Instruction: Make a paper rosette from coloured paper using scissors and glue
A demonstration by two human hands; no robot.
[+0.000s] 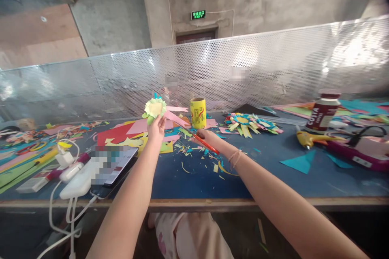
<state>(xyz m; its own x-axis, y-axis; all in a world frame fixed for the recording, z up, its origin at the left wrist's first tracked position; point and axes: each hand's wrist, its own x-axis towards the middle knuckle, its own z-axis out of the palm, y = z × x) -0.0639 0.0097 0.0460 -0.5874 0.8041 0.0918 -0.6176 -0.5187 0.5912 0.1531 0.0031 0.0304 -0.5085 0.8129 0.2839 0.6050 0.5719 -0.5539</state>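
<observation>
My left hand (157, 128) is closed on a paper flower (154, 107) with pale green and cream petals, held up above the table. Two pink paper strips (176, 118) trail from the flower toward the right. In my right hand (208, 139) is a pair of scissors (203, 142) with orange-red handles. The blades point up and left, close to the end of the lower pink strip; whether they touch it I cannot tell. Behind my right hand stands a yellow roll (198, 114) with printing on it. Small paper scraps (194, 149) lie below the hands.
Finished-looking paper flowers (244, 122) lie right of the roll. Further right are a brown bottle (323, 112), a yellow glue gun (306, 139) and a blue paper triangle (299, 162). A tablet (121, 166), a white power bank (82, 180) and cables occupy the left. A perforated metal screen (127, 77) stands behind.
</observation>
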